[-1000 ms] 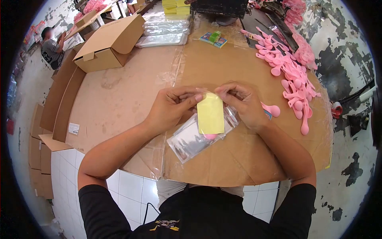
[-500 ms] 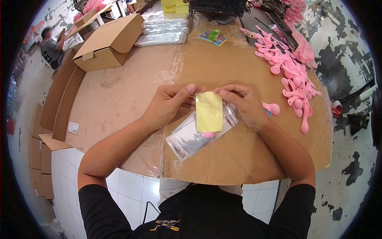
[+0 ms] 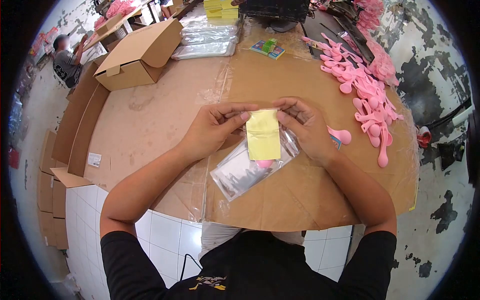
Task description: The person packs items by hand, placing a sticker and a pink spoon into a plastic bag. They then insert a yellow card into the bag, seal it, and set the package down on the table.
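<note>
A packing workshop; pink spoons (image 3: 373, 103) lie heaped, clear bags (image 3: 205, 50) stacked; a carton (image 3: 145, 47) stands on the cardboard-covered table (image 3: 280, 80).

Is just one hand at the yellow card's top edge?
No, the left hand and right hand pinch at opposite top corners of the yellow card.

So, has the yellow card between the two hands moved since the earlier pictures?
Yes, the yellow card has moved slightly up the picture, judged against the lone pink spoon to its right.

One head-worn camera looks forward and down from close above the table (image 3: 155, 120).
</note>
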`<state>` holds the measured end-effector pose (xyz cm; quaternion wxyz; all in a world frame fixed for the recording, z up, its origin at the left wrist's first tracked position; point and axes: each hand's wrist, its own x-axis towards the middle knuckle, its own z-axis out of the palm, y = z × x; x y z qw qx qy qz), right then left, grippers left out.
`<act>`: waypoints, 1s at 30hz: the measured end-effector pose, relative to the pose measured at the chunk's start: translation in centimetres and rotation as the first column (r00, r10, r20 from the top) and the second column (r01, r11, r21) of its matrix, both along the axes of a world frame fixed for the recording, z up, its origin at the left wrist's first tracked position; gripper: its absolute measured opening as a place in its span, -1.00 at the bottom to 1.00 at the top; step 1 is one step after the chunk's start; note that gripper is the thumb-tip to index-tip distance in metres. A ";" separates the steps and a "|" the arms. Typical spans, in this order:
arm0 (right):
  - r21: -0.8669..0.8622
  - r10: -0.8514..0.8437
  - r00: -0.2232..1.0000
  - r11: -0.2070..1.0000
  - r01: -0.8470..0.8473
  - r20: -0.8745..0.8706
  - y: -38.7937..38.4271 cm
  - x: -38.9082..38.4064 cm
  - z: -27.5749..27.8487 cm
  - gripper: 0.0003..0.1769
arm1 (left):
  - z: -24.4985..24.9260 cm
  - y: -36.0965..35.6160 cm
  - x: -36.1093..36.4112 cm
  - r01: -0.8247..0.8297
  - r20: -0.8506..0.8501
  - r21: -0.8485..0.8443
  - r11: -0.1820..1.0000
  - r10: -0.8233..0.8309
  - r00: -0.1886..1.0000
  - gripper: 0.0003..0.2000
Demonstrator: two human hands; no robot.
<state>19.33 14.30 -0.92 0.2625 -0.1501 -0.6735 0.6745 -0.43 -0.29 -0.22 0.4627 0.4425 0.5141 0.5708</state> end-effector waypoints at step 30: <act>0.677 -0.148 0.989 0.728 0.108 0.002 -1.7 -0.6 0.2 -0.79 | 8.2 -4.9 -25.5 -0.788 0.478 0.540 0.295 0.663 0.576 -0.51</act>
